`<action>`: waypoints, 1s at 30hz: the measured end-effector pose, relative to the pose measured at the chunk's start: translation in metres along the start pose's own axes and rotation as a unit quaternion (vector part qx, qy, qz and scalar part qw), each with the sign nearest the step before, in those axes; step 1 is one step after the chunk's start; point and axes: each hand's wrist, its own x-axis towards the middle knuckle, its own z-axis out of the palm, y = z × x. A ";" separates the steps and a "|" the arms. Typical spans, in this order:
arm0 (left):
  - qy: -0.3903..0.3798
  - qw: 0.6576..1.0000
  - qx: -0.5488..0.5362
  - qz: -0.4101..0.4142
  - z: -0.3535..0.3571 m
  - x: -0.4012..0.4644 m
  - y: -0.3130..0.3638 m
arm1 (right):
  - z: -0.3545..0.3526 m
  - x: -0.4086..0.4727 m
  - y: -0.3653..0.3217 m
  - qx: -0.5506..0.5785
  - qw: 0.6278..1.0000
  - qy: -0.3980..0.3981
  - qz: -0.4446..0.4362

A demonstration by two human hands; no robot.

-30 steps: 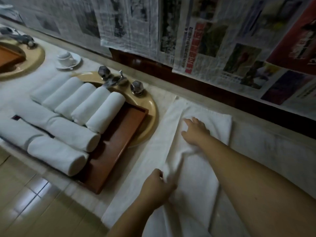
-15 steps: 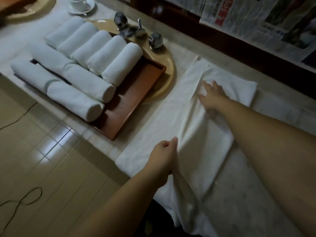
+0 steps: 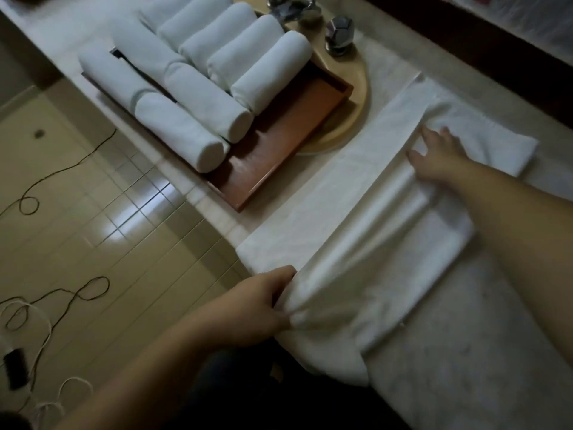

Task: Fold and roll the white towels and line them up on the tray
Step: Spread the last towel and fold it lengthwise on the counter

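Note:
A long white towel [image 3: 344, 218] lies stretched out along the counter, folded lengthwise, its near end hanging over the counter edge. My left hand [image 3: 263, 305] pinches the towel's near end at the counter edge. Flat on the towel's far part rests my right hand [image 3: 437, 156], fingers spread, pressing down at the fold. To the left, a brown wooden tray [image 3: 279, 150] holds several rolled white towels [image 3: 192, 100] lined up in two rows.
The tray sits over a beige round basin [image 3: 350, 119] with chrome tap handles [image 3: 339, 34] behind it. The pale counter [image 3: 465, 352] continues to the right. Below left is tiled floor with loose cables [image 3: 62, 293] and a small dark device [image 3: 15, 367].
The view has tilted down and closer. My left hand has drawn the towel's near end towards the counter edge, stretching it; my right hand stays pressed on the far part.

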 end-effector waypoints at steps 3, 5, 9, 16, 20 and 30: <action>-0.008 0.999 -0.048 -0.016 -0.016 -0.015 -0.020 | 0.004 0.003 0.002 -0.009 1.000 0.013 0.000; 0.067 0.995 0.023 -0.075 -0.022 -0.012 -0.049 | 0.005 0.002 0.002 -0.013 1.000 0.010 0.003; 0.135 0.977 0.119 -0.116 -0.020 -0.003 -0.071 | 0.005 0.002 0.003 -0.022 1.000 0.012 -0.003; 0.217 0.971 -0.059 -0.078 -0.009 0.012 -0.054 | -0.002 -0.005 -0.005 -0.059 0.997 0.056 -0.015; 0.284 0.956 0.022 -0.066 0.005 0.041 -0.042 | -0.026 -0.006 -0.009 -0.044 0.996 0.078 0.002; 0.364 0.917 0.127 -0.105 0.018 0.080 -0.028 | -0.074 0.055 0.017 0.017 0.994 0.102 -0.029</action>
